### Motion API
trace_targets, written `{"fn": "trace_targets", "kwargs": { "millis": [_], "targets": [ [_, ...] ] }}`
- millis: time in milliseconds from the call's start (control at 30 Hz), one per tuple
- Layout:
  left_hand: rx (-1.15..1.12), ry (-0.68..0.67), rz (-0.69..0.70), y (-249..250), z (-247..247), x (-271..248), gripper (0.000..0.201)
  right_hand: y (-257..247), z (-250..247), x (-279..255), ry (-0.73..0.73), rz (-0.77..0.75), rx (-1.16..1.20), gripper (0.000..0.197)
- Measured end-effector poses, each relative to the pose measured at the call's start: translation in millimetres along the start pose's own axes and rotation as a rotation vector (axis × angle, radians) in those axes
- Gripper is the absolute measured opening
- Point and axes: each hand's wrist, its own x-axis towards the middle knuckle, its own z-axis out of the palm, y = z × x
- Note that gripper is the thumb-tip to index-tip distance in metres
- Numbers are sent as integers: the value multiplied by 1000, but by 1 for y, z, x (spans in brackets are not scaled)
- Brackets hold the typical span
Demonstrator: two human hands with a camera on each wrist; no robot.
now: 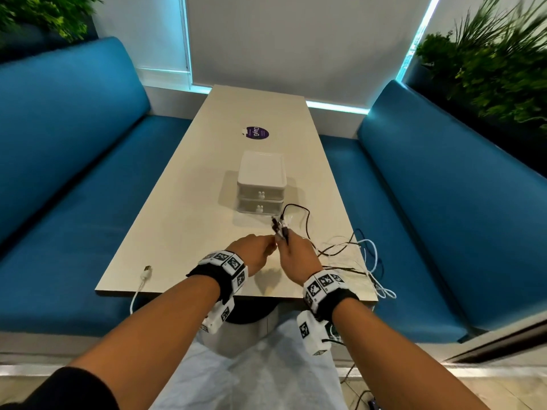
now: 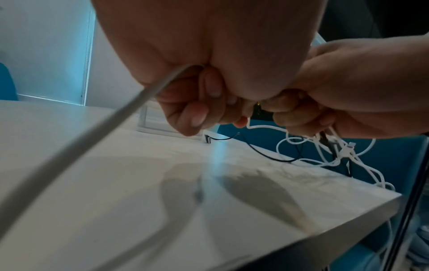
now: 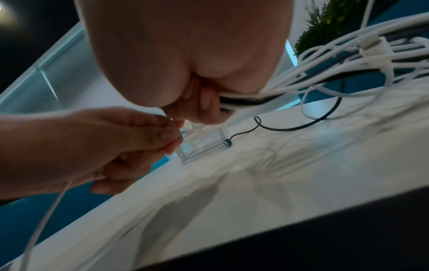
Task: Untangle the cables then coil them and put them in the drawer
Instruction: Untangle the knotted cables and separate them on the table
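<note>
Above the near end of the table (image 1: 183,232), the left hand (image 1: 251,255) is curled tight, pinching one white cable (image 2: 130,110) that runs from its fist down past the table edge; a white plug (image 1: 147,272) lies at the near left corner. Just beside it, touching at the fingertips, the right hand (image 1: 299,255) is closed around a bundle of cables (image 3: 301,73), white and black strands together, too tangled to count, their loops spilling over the table's right edge. Beyond the hands stands one white drawer unit (image 1: 261,187) with two drawers, both shut.
</note>
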Motion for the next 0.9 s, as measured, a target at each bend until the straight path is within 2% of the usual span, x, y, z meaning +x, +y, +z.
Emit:
{"fn": "trace_targets", "kwargs": {
  "millis": [200, 333, 467, 600, 800, 900],
  "targets": [
    [-59, 18, -22, -8, -5, -6, 16, 4, 1, 2, -102, -18, 43, 25],
    [-70, 0, -59, -17, -14, -10, 26, 15, -1, 3, -162, -20, -129, 24],
    [-58, -41, -18, -25, -24, -12, 26, 34, -19, 3, -125, 76, -381, 25],
    [-17, -76, -63, -33, -20, -15, 23, 52, -38, -1, -65, 218, -499, 25],
    [85, -39, -128, -18, -17, -16, 18, 42, -30, -3, -39, 324, -428, 27],
    [122, -48, -134, -14, -13, -12, 27, 27, -22, 0, -22, 249, -329, 28]
  ]
}}
